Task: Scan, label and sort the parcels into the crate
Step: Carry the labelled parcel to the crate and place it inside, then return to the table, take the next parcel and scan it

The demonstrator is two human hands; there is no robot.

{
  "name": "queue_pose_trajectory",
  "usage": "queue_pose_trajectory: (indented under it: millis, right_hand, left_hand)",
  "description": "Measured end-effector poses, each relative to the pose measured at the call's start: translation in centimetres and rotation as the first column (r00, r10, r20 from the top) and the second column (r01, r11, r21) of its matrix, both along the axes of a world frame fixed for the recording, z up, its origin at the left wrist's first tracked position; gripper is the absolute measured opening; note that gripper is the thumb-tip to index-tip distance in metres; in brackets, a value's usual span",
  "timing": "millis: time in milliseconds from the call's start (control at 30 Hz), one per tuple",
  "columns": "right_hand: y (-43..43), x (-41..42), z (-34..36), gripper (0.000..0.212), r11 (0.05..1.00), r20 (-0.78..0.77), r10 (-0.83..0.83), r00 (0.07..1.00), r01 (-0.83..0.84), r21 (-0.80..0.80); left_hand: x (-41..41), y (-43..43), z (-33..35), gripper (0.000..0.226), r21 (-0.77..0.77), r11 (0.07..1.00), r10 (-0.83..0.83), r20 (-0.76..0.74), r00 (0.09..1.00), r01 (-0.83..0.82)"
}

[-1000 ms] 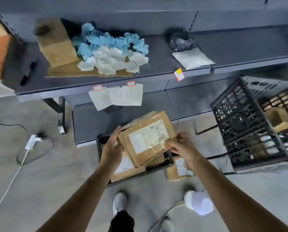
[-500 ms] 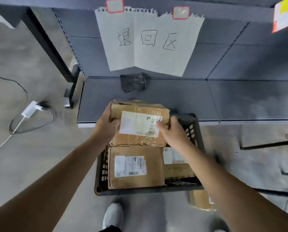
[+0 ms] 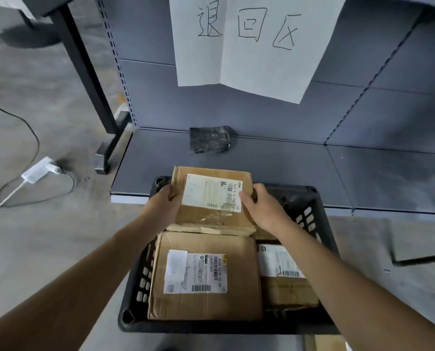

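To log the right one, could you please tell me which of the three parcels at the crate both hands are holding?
The far parcel: the left hand and right hand hold its sides; the large parcel and small parcel nearer lie unheld.

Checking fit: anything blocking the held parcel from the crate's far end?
Nothing visible. Left hand and right hand grip the held parcel over the crate's far end; large parcel and small parcel lie nearer. Underneath is hidden.

Floor: grey concrete floor (image 3: 46,249); white plug-in charger (image 3: 37,171) at 9 o'clock, black slotted plastic crate (image 3: 211,326) at 6 o'clock.
Shelf: dark grey metal shelf (image 3: 312,173); 1 crumpled black plastic bag (image 3: 210,139) at 12 o'clock.
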State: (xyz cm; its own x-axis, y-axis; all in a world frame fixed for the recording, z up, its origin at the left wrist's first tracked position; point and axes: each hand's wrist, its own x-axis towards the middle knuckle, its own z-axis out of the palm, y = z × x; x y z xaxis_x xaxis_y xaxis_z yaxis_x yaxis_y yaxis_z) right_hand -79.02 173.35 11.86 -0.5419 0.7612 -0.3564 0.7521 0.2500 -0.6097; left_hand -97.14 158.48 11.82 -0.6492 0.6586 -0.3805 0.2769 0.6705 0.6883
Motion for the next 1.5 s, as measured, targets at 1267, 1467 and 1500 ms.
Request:
queue_pose_trajectory:
  millis: [1267,1467,1500]
  right_hand:
    - [-7.9,8.2,36.5,0.071,0.991,0.07,0.108,0.992,-0.113,0.071]
    - [-13.2,12.0,50.0,0.074,0.965,0.043,0.231,0.972,-0.235,0.116]
    - [-14.0,12.1,51.7,0.075,0.958,0.029,0.254,0.967,-0.256,0.127]
  left_hand:
    - [11.9,-6.0,36.9,0.076,-0.258,0.961,-0.157,-0.213,0.964,0.099]
    - [16.7,-11.6,51.2,0.072,-0.312,0.947,-0.174,-0.295,0.939,0.078]
    - [16.9,-12.4,53.0,0.071,-0.301,0.952,-0.157,-0.308,0.938,0.061]
